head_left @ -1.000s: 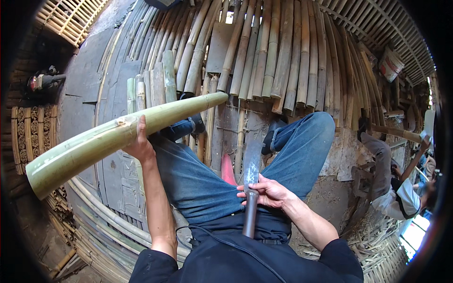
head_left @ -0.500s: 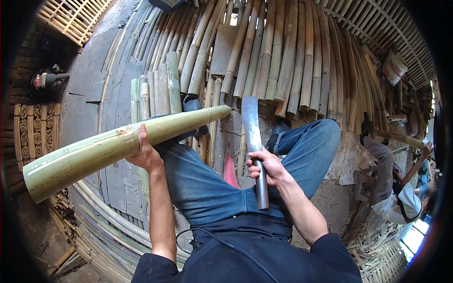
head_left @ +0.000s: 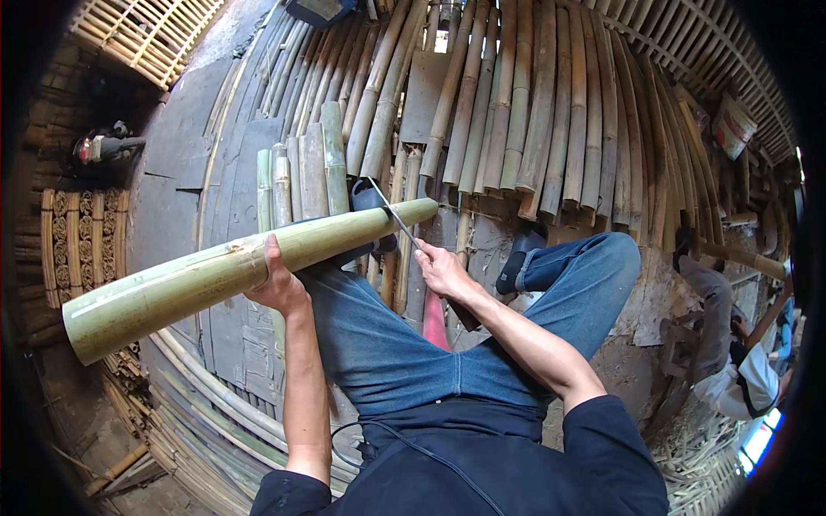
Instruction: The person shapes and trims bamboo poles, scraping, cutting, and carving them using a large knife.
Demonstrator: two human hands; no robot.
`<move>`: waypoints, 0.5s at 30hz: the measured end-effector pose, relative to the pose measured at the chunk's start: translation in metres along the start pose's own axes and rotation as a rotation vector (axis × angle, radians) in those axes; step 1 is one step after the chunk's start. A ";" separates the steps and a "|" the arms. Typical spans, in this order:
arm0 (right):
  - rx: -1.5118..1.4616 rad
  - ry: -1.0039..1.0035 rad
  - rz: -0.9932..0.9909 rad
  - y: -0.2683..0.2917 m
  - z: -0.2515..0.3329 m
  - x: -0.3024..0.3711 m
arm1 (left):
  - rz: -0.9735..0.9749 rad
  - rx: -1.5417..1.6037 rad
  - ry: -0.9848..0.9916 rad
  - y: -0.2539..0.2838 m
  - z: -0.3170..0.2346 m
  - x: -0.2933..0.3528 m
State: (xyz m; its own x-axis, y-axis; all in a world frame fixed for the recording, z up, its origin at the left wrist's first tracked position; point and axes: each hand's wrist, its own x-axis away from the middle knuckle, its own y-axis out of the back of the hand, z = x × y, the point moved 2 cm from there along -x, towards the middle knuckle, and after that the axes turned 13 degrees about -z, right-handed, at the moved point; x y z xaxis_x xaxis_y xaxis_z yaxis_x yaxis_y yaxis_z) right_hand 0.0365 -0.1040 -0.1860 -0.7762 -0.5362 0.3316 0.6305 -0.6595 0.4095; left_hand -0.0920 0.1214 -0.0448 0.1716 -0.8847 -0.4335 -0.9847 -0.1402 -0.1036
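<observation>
Split bamboo slats (head_left: pixel 551 103) lie in rows across the dusty floor (head_left: pixel 172 215) — woven lattice panels (head_left: pixel 142 34) sit at the sunlit upper-left edge.

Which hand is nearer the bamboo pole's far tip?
Right. The right hand holds a knife just below the tip; the left hand grips the pole mid-length.

The person wears a dark navy top, sleeves pushed up above the elbows, and blue denim jeans. Dark shoes cover both feet. Both forearms are bare.
</observation>
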 end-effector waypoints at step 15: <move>0.010 0.072 0.101 0.024 -0.008 0.006 | 0.000 -0.012 0.016 0.006 -0.001 -0.005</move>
State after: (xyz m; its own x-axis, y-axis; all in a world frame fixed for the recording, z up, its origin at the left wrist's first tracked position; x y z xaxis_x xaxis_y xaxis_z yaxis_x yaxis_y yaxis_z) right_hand 0.0473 -0.1267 -0.1807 -0.7061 -0.6367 0.3098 0.7054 -0.5948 0.3855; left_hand -0.0986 0.1246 -0.0421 0.1710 -0.8918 -0.4189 -0.9850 -0.1452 -0.0930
